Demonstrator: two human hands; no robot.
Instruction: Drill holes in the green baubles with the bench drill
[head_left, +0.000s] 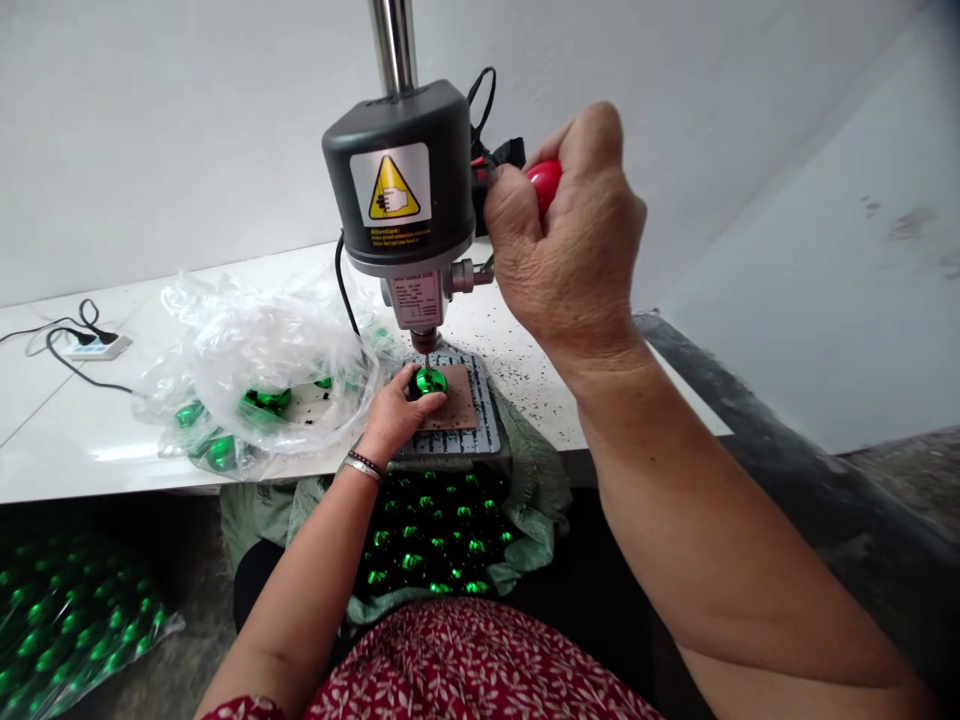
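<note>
A small bench drill press (397,180) with a dark motor housing and a warning label stands in front of me. My left hand (397,412) grips a shiny green ball (431,382) between thumb and fingers. The ball rests on a brown board (461,400) over the drill's grey slotted base (486,437). Directly above it is the drill bit (427,360), its tip at the ball's top; whether it has entered cannot be made out. My right hand (577,240) is wrapped round the red knob (545,185) of the drill's lever, raised beside the housing.
A clear plastic bag (255,350) with several green balls lies left on the white table (112,440). Many more balls (442,530) fill a cloth-lined space at my lap, and another bag (75,620) sits lower left. Dark shavings surround the base. A power strip (101,347) is far left.
</note>
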